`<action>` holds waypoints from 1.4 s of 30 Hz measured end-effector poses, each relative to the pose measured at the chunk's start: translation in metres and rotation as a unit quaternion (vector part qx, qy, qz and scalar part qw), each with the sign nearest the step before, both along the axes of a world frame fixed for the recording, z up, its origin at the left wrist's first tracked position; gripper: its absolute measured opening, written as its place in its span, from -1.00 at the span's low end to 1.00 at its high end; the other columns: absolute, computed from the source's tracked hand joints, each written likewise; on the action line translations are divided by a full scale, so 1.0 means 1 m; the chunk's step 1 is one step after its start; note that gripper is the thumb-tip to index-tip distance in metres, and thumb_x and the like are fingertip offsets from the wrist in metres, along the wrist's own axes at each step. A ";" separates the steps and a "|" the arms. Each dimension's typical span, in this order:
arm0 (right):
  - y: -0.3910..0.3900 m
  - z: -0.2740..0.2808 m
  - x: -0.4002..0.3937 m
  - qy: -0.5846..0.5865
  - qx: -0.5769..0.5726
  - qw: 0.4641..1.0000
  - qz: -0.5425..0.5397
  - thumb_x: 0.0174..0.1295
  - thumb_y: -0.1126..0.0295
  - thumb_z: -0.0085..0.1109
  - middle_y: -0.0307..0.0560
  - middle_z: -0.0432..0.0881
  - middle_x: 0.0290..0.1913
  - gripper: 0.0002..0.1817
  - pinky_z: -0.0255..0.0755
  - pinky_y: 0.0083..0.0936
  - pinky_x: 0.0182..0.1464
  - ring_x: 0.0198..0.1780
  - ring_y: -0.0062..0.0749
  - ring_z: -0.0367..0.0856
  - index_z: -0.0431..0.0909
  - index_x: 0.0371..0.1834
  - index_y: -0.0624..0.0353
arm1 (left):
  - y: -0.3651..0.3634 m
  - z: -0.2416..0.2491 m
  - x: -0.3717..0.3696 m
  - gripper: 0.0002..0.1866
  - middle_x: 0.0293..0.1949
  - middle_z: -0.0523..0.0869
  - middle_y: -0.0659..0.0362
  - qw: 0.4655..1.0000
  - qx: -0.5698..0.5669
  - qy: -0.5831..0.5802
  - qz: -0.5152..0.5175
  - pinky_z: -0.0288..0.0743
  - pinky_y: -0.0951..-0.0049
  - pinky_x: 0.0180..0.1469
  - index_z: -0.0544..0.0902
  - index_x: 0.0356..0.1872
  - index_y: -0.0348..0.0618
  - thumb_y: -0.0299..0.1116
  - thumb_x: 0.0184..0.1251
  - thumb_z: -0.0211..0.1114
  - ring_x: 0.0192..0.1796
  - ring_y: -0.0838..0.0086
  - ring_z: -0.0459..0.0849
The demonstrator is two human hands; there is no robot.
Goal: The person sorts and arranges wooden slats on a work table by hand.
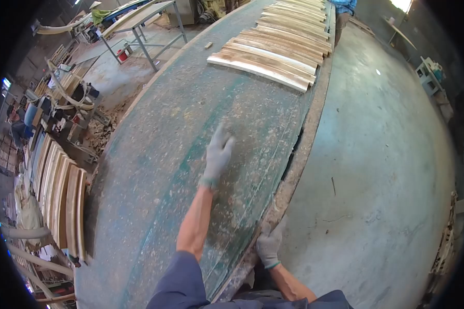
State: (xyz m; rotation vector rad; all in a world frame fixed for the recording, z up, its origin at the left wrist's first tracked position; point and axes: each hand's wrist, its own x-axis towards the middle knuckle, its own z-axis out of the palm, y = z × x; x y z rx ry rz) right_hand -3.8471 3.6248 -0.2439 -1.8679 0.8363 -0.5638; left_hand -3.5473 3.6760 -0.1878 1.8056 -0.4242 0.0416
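Observation:
My left hand (219, 154), in a pale grey knit glove, reaches forward over the worn green tabletop (160, 149). Its fingers are stretched out, slightly blurred, and nothing is in them. Further up the same table lies a row of curved wooden slats (278, 44), apart from my fingertips. My right hand (269, 247), gloved alike, is down at the right side of the table, gripping its edge (288, 188). Part of the right hand's fingers is hidden by the hand itself.
Stacked wooden slats (59, 193) stand left of the table. A metal-framed table (144, 26) and a red container (121, 55) are at the upper left. Concrete floor (366, 170) runs along the right. Another person (344, 7) stands at the far end; a second person (18, 123) is far left.

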 end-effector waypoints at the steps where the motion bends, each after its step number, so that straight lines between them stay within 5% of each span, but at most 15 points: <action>1: 0.000 0.002 -0.001 -0.009 0.019 1.000 -0.004 0.47 0.23 0.04 0.58 0.21 0.43 -0.21 0.10 -0.20 0.49 0.49 0.28 0.21 -0.09 0.53 0.54 | 0.025 0.004 -0.040 -0.35 0.24 0.63 -0.04 1.000 0.002 -0.006 0.009 0.50 0.35 0.21 0.34 0.47 -0.18 -0.27 0.40 0.27 0.20 0.33 0.65; 5: 0.002 0.026 -0.013 0.018 0.026 0.999 0.011 0.48 0.20 0.00 0.53 0.13 0.50 -0.22 -0.01 -0.23 0.55 0.56 0.22 0.09 -0.07 0.53 0.54 | 0.151 0.033 -0.166 -0.45 0.20 0.66 0.05 0.981 -0.095 0.157 0.057 0.50 0.43 0.19 0.42 0.40 -0.30 -0.35 0.43 0.24 0.18 0.45 0.64; 7: -0.001 0.016 -0.028 0.040 -0.018 0.999 0.032 0.48 0.18 0.00 0.45 0.10 0.53 -0.22 -0.07 -0.23 0.58 0.58 0.17 0.05 -0.07 0.54 0.51 | 0.230 0.048 -0.229 -0.53 0.15 0.69 0.03 0.975 -0.080 0.132 0.157 0.50 0.47 0.21 0.52 0.31 -0.36 -0.38 0.44 0.25 0.18 0.46 0.64; 11: 0.007 0.014 -0.045 0.128 -0.354 0.926 0.039 0.40 0.24 0.09 0.35 0.19 0.51 -0.26 0.02 -0.16 0.55 0.53 0.14 0.16 0.08 0.52 0.45 | 0.396 0.107 -0.328 -0.56 0.18 0.69 -0.01 0.930 -0.034 0.033 0.364 0.48 0.43 0.28 0.58 0.25 -0.35 -0.34 0.43 0.28 0.21 0.41 0.64; 14: 0.088 0.065 -0.023 0.040 -0.317 0.932 0.173 0.31 0.23 0.18 0.27 0.21 0.52 -0.22 0.01 -0.09 0.55 0.54 0.14 0.13 0.13 0.53 0.31 | 0.509 0.145 -0.360 -0.58 0.17 0.70 -0.01 0.881 0.074 -0.031 0.466 0.48 0.43 0.28 0.61 0.22 -0.34 -0.31 0.45 0.27 0.22 0.41 0.65; 19: 0.244 0.089 -0.035 0.010 -0.339 0.830 0.443 0.31 0.17 0.15 0.18 0.25 0.52 -0.32 0.00 0.03 0.50 0.54 0.07 0.15 0.27 0.50 0.10 | 0.608 0.187 -0.410 -0.63 0.02 0.77 0.07 0.837 0.037 -0.038 0.544 0.53 0.49 0.16 0.65 0.16 -0.32 -0.29 0.46 0.26 0.05 0.50 0.70; 23: 0.319 0.071 -0.012 0.021 -0.449 0.765 0.461 0.36 0.02 0.06 0.06 0.31 0.51 -0.38 -0.06 0.16 0.48 0.54 0.05 0.16 0.39 0.43 0.02 | 0.671 0.205 -0.413 -0.64 -0.09 0.79 0.11 0.829 0.100 -0.056 0.548 0.55 0.51 0.04 0.66 0.15 -0.30 -0.29 0.47 0.24 -0.06 0.54 0.70; 29: 0.325 0.063 -0.006 0.014 -0.443 0.774 0.453 0.35 0.04 0.06 0.06 0.34 0.48 -0.43 -0.10 0.15 0.48 0.52 0.10 0.17 0.42 0.39 0.01 | 0.754 0.213 -0.371 -0.63 -0.13 0.80 0.06 0.820 0.161 -0.074 0.544 0.55 0.48 0.04 0.68 0.11 -0.27 -0.23 0.46 0.23 -0.08 0.49 0.73; 34: 0.325 0.068 -0.006 0.021 -0.444 0.770 0.458 0.36 0.14 0.05 0.12 0.34 0.47 -0.46 -0.08 0.16 0.47 0.51 0.15 0.18 0.40 0.40 0.01 | 0.796 0.225 -0.298 -0.65 -0.04 0.77 -0.08 0.792 0.282 -0.155 0.519 0.56 0.27 0.12 0.72 0.00 -0.21 -0.16 0.40 0.25 0.03 0.10 0.74; 42: 0.324 0.059 -0.002 0.051 -0.456 0.759 0.462 0.36 0.20 0.02 0.11 0.32 0.48 -0.47 -0.08 0.19 0.45 0.50 0.16 0.18 0.40 0.40 0.01 | 0.865 0.190 -0.174 -0.64 0.02 0.74 -0.04 0.712 0.410 -0.200 0.534 0.48 0.12 0.22 0.70 0.01 -0.14 -0.12 0.37 0.26 0.13 0.04 0.64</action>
